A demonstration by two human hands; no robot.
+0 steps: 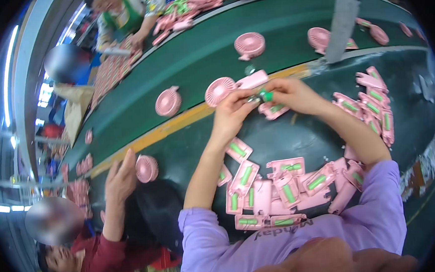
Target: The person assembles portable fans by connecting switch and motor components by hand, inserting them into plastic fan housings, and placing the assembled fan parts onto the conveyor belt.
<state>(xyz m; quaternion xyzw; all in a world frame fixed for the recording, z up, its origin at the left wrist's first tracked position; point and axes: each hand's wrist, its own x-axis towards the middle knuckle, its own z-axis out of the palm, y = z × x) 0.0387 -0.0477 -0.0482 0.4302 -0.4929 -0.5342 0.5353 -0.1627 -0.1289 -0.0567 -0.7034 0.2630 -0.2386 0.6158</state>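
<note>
My left hand [232, 114] is closed in a pinch on a small, shiny piece too small to name. Close beside it, my right hand [295, 96] pinches a small green piece [266, 94]. The fingertips of both hands nearly meet. Just below them lies a pink housing [274, 111] with a green part in it. A plain pink handle piece [253, 79] rests beyond the fingers, beside a round pink fan head [220, 91]. Nearer my body, several pink housings with green cylinders [287, 191] lie in a loose pile.
More pink housings [372, 106] are stacked at the right. A green conveyor [197, 47] carries pink fan heads past a yellow edge strip [143, 138]. A metal post [342, 21] stands behind. A co-worker's hand [120, 179] is at the left; another person works at the upper left.
</note>
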